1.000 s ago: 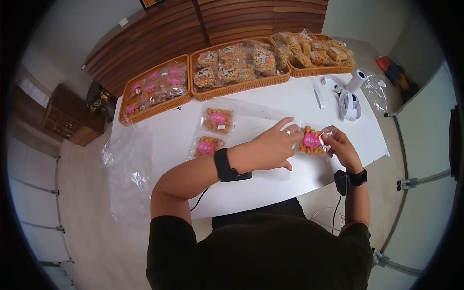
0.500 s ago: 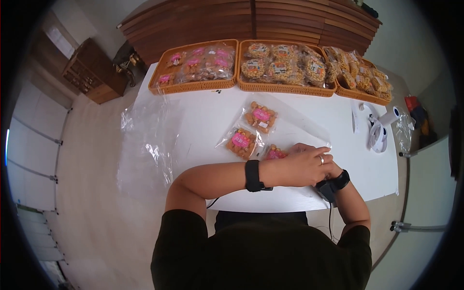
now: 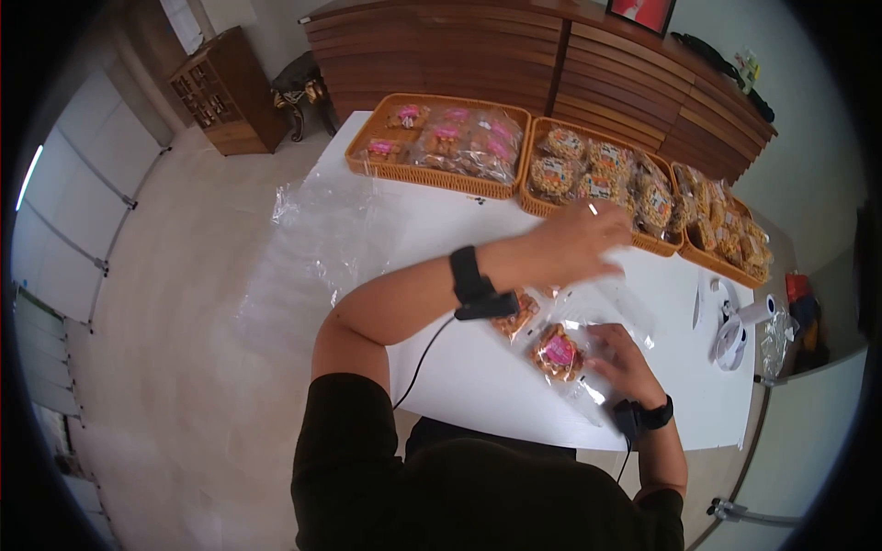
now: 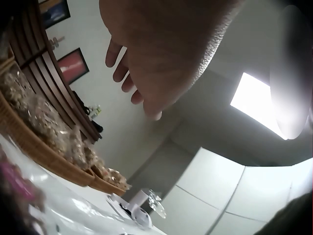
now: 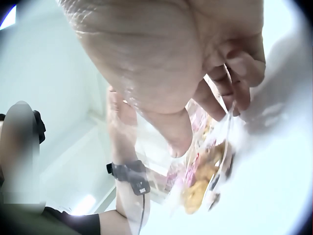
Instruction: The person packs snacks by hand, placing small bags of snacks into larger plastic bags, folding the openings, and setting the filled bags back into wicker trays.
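My right hand (image 3: 625,363) pinches the right side of a clear snack bag (image 3: 558,352) with golden-brown pieces and a pink label. In the right wrist view, thumb and fingers are at the edge of this bag, whose pieces (image 5: 198,188) hang tilted below the hand. My left hand (image 3: 579,243), blurred, is raised over the table in front of the middle basket. The left wrist view shows its fingers (image 4: 120,73) loosely extended, holding nothing. Under the left wrist lies another pink-labelled snack bag (image 3: 516,315), partly hidden by the arm. Clear plastic (image 3: 629,308) lies behind the right hand.
Three wicker baskets line the back: one with pink-labelled bags (image 3: 372,171), a middle one (image 3: 542,204) and a right one (image 3: 730,266) with bagged snacks. White rolls (image 3: 756,310) stand at the right. A large clear plastic sheet (image 3: 312,243) hangs over the left edge.
The left hand has left the bag and lifted away toward the baskets. The right hand has brought its bag leftward, next to the others. The head view has swung left.
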